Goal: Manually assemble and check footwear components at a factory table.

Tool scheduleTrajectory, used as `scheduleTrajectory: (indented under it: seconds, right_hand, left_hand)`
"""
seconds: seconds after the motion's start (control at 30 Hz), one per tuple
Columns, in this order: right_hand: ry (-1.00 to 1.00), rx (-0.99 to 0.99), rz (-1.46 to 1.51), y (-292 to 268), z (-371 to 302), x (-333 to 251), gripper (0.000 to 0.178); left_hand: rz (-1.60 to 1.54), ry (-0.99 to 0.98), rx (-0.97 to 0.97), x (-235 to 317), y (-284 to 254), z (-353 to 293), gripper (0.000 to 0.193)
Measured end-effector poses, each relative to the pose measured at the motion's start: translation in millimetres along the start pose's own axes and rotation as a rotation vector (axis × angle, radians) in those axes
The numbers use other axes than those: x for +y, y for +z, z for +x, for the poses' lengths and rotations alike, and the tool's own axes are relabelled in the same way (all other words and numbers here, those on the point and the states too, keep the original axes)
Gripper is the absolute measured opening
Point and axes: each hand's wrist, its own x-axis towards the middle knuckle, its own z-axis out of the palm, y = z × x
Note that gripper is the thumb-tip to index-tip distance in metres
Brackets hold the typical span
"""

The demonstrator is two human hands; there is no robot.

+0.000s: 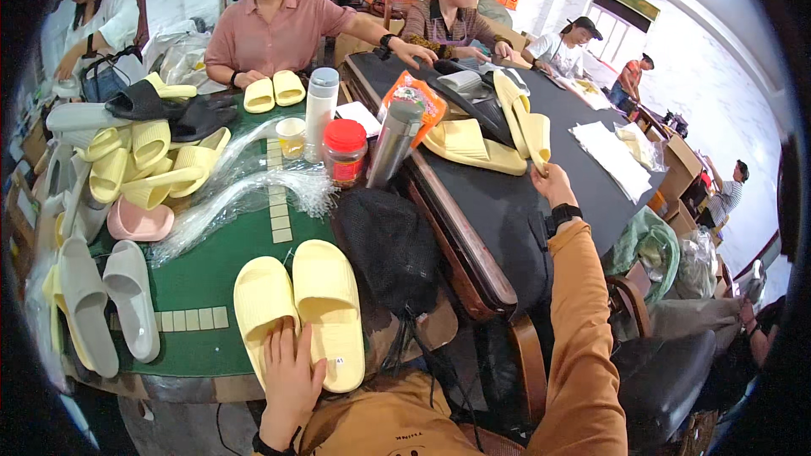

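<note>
A pair of pale yellow slippers [332, 304] lies side by side at the near edge of the green table, toes pointing away from me. My left hand [291, 371] rests over their inner heel edges, its fingers stretched out on the footbeds. With my right arm reaching forward, my right hand [553, 186] pinches the near end of a yellow slipper [536, 133] on the dark table. Against that slipper stands another yellow one, and more yellow slippers [473, 152] lie just left of it. The thumb side of my right hand shows; some fingers are hidden.
Yellow, grey, black and pink slippers [139, 219] crowd the green table's left. Clear plastic ties [253, 203], a red-lidded jar [345, 152], a steel flask [395, 143] and a black mesh bag [389, 245] stand nearby. Co-workers sit across; one person's hand [412, 52] reaches toward the dark table.
</note>
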Motion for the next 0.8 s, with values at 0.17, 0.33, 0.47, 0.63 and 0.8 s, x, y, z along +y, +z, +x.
scheduleTrajectory:
  seconds: [0.17, 0.33, 0.47, 0.63, 0.8]
  right_hand:
    - [0.109, -0.015, 0.109, 15, -15, -6, 0.038]
    - [0.011, -0.234, 0.02, 7, -100, -53, 0.042]
    - [-0.303, -0.141, -0.016, 20, -218, -67, 0.051]
    - [-0.361, -0.125, 0.037, 46, -334, -53, 0.056]
    - [-0.123, -0.348, -0.172, 110, -385, -8, 0.06]
  left_hand:
    - [0.027, -0.035, -0.008, 0, -5, -8, 0.065]
    - [0.002, -0.024, -0.007, -1, -5, -6, 0.063]
    - [-0.013, -0.047, -0.031, -3, -6, -7, 0.063]
    - [-0.013, -0.043, -0.023, 0, -5, -8, 0.063]
    - [0.003, -0.051, -0.034, -1, -1, -8, 0.063]
